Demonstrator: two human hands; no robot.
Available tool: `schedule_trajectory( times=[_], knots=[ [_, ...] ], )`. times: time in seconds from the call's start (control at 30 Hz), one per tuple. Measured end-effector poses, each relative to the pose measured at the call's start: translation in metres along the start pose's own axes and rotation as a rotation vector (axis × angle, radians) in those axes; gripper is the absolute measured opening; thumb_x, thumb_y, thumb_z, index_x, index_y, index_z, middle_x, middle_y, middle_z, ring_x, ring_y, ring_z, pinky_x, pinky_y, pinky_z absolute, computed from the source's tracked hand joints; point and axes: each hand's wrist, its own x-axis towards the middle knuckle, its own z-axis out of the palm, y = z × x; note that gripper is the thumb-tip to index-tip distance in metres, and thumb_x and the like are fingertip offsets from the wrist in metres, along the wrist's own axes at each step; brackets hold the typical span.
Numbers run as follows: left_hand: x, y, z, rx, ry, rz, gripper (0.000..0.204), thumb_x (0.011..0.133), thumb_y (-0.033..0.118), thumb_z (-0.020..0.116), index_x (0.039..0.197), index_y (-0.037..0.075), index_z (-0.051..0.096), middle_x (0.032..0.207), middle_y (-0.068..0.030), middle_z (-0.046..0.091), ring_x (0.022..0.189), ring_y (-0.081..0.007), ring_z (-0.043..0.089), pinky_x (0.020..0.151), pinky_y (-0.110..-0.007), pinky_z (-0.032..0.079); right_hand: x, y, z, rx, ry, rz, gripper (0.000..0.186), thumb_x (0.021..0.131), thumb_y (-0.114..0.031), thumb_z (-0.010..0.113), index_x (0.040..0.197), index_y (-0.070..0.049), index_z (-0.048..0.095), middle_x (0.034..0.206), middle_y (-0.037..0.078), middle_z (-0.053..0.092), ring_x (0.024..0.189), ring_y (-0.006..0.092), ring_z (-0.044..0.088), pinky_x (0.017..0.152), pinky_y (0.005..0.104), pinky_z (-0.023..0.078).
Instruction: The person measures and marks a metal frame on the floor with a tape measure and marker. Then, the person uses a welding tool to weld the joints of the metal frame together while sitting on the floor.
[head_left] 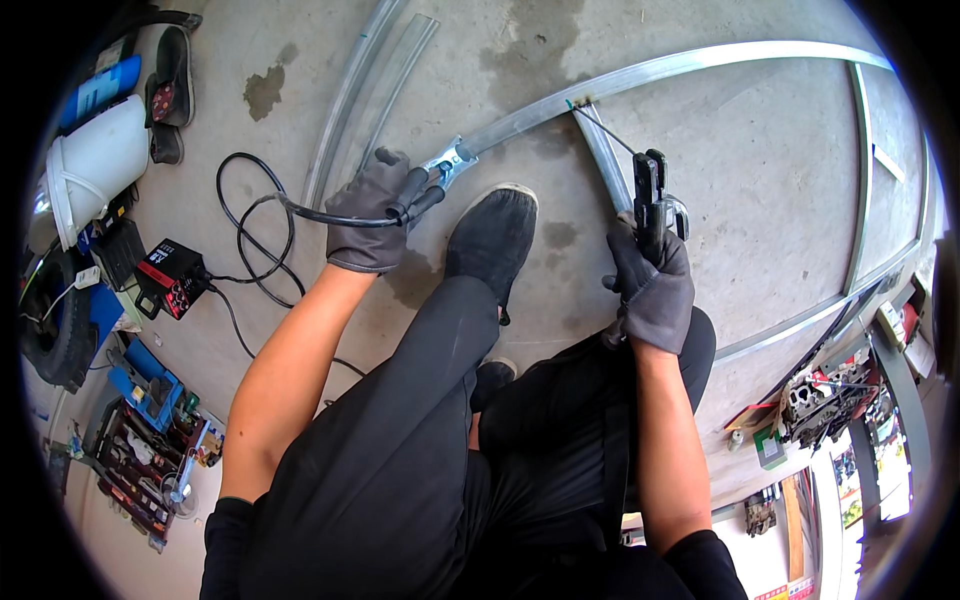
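**Head view: gloved hands at a metal frame on the floor**

Left hand, gloved, is closed around a ground clamp whose jaws bite the end of a metal frame lying on the concrete floor; a black cable loops away to a small red-and-black welder. Right hand is closed around an electrode holder, its welding rod reaching the frame joint. A black shoe stands between the hands. At left sit a white bucket and a blue tool tray holding small tools.
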Motion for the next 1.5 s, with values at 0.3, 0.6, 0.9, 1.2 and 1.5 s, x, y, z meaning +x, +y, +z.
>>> schedule_trajectory(
  times=[0.3,0.6,0.9,1.2,1.5],
  knots=[
    [-0.004,0.005,-0.012,0.032,0.013,0.083,0.039,0.089,0.029,0.085,0.124,0.015,0.076,0.132,-0.0092,0.074,0.111,-0.0354,0.075,0.09,-0.048,0.061,0.011,-0.021,-0.005,0.266,-0.045,0.218,0.02,0.097,-0.017,0.082,0.107,0.0,0.081,0.075,0.002,0.07,0.058,0.0096,0.062,0.05,0.0255,0.048],
    [-0.005,-0.004,0.003,-0.057,0.239,0.207,0.05,0.097,0.05,0.078,0.117,0.006,0.069,0.096,-0.0166,0.076,0.09,-0.0405,0.076,0.071,-0.052,0.058,0.004,-0.01,-0.005,0.064,-0.012,0.05,0.021,0.098,-0.028,0.084,0.103,-0.008,0.08,0.074,-0.004,0.064,0.059,0.0045,0.056,0.051,0.0254,0.049],
    [-0.002,-0.005,0.005,-0.043,0.166,0.159,0.054,0.096,0.052,0.079,0.12,0.005,0.067,0.096,-0.0164,0.077,0.089,-0.0403,0.076,0.072,-0.052,0.058,0.006,-0.014,-0.005,0.057,-0.058,0.103,0.023,0.098,-0.029,0.083,0.099,-0.007,0.077,0.074,-0.005,0.063,0.059,0.0055,0.057,0.051,0.0267,0.052],
    [-0.001,-0.008,0.007,-0.017,0.097,0.107,0.035,0.094,0.037,0.08,0.119,0.014,0.075,0.11,-0.0121,0.077,0.097,-0.0376,0.076,0.079,-0.05,0.06,0.007,-0.016,-0.002,0.021,-0.055,0.099,0.022,0.099,-0.028,0.082,0.1,-0.007,0.079,0.072,-0.006,0.061,0.059,0.0046,0.056,0.052,0.026,0.051],
    [-0.001,-0.007,0.006,0.008,0.056,0.032,0.033,0.091,0.032,0.084,0.118,0.016,0.078,0.12,-0.0106,0.077,0.104,-0.0365,0.076,0.084,-0.048,0.061,0.017,-0.012,-0.005,0.064,-0.069,0.16,0.02,0.096,-0.027,0.083,0.099,-0.007,0.081,0.069,-0.001,0.065,0.053,0.0072,0.056,0.049,0.0265,0.047]
  ],
)
